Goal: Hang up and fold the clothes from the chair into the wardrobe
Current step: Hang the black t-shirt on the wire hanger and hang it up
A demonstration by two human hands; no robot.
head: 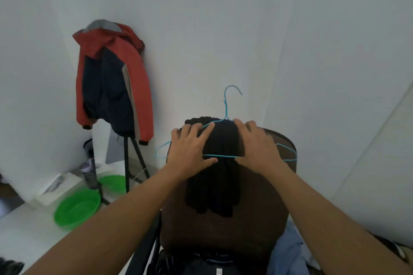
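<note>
A black garment (214, 181) hangs folded over the bar of a blue wire hanger (226, 107), which rests on top of the brown chair back (223, 230). My left hand (190, 149) lies flat on the garment's left side, thumb on the hanger's lower bar. My right hand (257, 145) presses the right side, fingers spread, thumb at the same bar. The hanger's hook points up toward the wall. More clothes, dark (201, 263) and light blue (288, 252), lie on the chair seat below.
A red and navy jacket (114, 82) hangs on a black stand (131, 163) at the left, against the white wall. Two green basins (76, 210) sit on the floor under it, beside a white box. A white panel (380, 163) rises at the right.
</note>
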